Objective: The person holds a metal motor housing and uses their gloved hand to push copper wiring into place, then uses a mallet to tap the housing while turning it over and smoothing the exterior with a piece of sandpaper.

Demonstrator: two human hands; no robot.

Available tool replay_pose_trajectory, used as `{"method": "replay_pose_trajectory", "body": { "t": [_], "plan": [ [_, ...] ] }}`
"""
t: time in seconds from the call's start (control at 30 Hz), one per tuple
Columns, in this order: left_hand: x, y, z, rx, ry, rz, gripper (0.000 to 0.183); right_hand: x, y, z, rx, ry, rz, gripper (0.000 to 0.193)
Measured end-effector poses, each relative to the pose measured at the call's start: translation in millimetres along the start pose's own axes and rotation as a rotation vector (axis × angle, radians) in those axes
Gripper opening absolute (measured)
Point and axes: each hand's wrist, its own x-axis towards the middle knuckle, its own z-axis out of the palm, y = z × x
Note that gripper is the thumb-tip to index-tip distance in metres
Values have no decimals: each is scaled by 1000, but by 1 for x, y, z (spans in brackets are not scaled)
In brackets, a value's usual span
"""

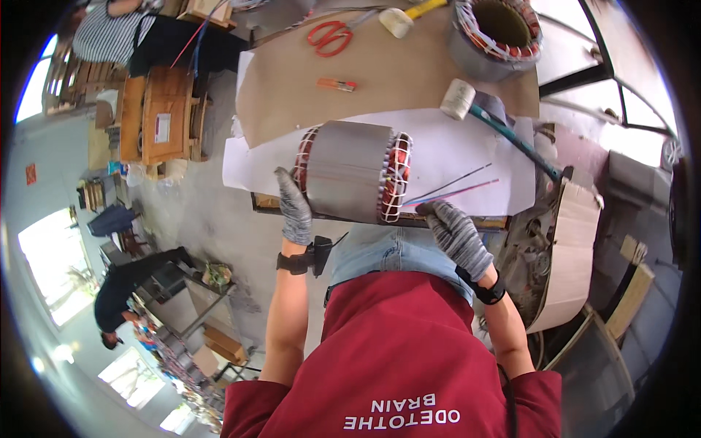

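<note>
Stator: the wound motor stator (347,168) lies on its side at the centre of the frame, on a white sheet (467,150) near the bench's lower edge.
Windings: copper-coloured end windings (398,175) show at both ends, tied with white cord lacing (406,140). On the visible side, winding and lacing look finished; the far side is hidden.
Leads: thin coloured leads (467,190), dark and reddish among them, run from the stator's right end toward the right of the frame. Their outer ends lie loose, so the lead work looks unfinished.
Left hand: the gloved left hand (295,213) lies along the stator's left end, fingers extended and apart rather than wrapped round it.
Right hand: the gloved right hand (458,232) has its fingertips at the leads, near the stator; whether they pinch them I cannot tell.
Tools above: a utility knife (336,85) and red-handled scissors (330,36) lie on brown paper (281,95), upper centre, near a yellow-handled mallet (409,16).
Obstruction: a teal-handled mallet (502,130) lies right of centre, beyond the lead ends; it could crowd them if they were spread further. Nothing visible blocks the stator itself.
Second stator: another stator (482,64) stands on end, upper right, well apart.
Co-workers: one person (109,36) at upper left, another (120,292) at lower left, both clear of the bench.
</note>
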Motion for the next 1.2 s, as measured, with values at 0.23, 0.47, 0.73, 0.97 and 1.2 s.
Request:
{"method": "replay_pose_trajectory", "body": {
  "t": [0.23, 0.47, 0.73, 0.97, 1.2],
  "plan": [
    [8, 10, 5, -44, -41, 54, 67, -7, -9, 27, 13, -64, -32, 23],
    [24, 30, 9, 146, 32, 39, 63, -6, 0, 25, 11, 143, -17, 19],
    [56, 51, 12, -28, -363, -115, 60, 37, -22, 16, 13, 233, -277, 29],
    [69, 12, -14, 190, -393, 149, 39, 56, -4, 24, 12, 164, -239, 28],
    [80, 44, 22, 153, -264, 102, 33, 83, -6, 14, -136, 330, -522, 23]
  ]
}}
